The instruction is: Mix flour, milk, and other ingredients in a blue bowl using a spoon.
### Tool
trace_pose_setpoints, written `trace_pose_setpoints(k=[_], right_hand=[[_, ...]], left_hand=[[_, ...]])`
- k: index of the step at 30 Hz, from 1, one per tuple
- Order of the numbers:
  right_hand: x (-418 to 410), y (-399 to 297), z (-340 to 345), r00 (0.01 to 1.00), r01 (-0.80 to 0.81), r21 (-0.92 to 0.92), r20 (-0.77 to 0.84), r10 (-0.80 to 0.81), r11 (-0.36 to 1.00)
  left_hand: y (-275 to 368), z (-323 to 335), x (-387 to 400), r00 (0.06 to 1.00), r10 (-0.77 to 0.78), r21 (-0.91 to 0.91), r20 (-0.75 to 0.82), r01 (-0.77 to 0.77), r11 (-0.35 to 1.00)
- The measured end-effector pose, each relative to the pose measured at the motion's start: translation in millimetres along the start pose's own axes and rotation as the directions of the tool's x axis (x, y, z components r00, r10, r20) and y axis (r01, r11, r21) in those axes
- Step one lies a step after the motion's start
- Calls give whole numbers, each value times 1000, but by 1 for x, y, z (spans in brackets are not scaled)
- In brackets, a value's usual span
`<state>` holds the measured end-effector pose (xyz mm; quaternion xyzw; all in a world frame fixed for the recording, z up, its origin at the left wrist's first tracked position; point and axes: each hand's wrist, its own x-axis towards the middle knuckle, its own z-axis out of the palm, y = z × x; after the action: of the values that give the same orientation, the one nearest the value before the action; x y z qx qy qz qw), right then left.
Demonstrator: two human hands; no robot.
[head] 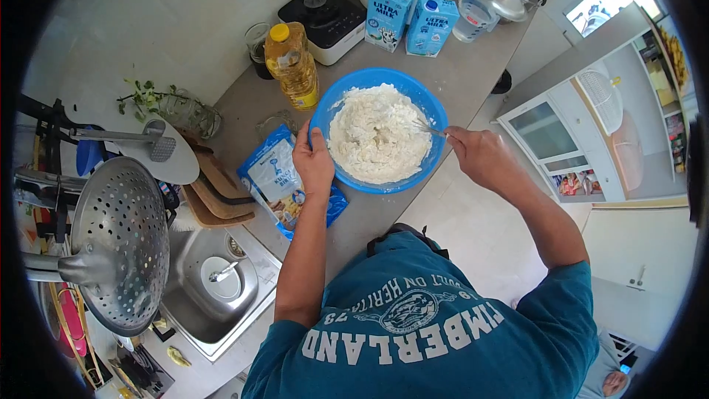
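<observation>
A blue plastic bowl [435,101] holding a shaggy flour mixture [382,133] stands on the countertop. My left hand [313,158] grips the bowl's left rim, thumb uppermost. On the opposite side, my right hand [477,156] is closed round the handle of a metal utensil [429,128]. Its far end rests in the mixture and is partly hidden, so whether it is a fork or a spoon is unclear. A blue-and-white flour bag [271,172] lies beneath and beside my left forearm.
Behind the bowl stand an oil bottle [292,66], an induction cooker [327,19], two milk cartons [388,16] and a plastic measuring jug [474,16]. A steel sink [194,310] is at lower left, near a hanging perforated skimmer [122,244]. Another person [606,377] appears at lower right.
</observation>
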<state>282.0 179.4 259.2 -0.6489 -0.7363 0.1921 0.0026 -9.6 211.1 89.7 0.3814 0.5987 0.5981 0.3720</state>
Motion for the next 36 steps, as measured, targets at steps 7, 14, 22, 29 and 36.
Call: trace_pose_setpoints(k=[7, 14, 22, 29, 36], right_hand=[[36, 10, 70, 993, 112, 16, -49, -111, 994], [22, -13, 67, 982, 165, 44, 85, -169, 985], [-25, -6, 3, 981, 170, -205, -60, -186, 964], [3, 20, 47, 993, 43, -299, -91, -73, 953], [23, -18, 87, 990, 126, -73, -50, -130, 989]], left_hand=[[-6, 3, 1, 1000, 0, -13, 15, 0, 1000], [-1, 8, -7, 998, 4, -28, -63, -5, 1000], [0, 2, -7, 998, 32, 36, -60, -29, 999], [6, 6, -8, 999, -5, 10, -36, 5, 1000], [-4, 3, -7, 999, 34, 62, -24, -33, 998]])
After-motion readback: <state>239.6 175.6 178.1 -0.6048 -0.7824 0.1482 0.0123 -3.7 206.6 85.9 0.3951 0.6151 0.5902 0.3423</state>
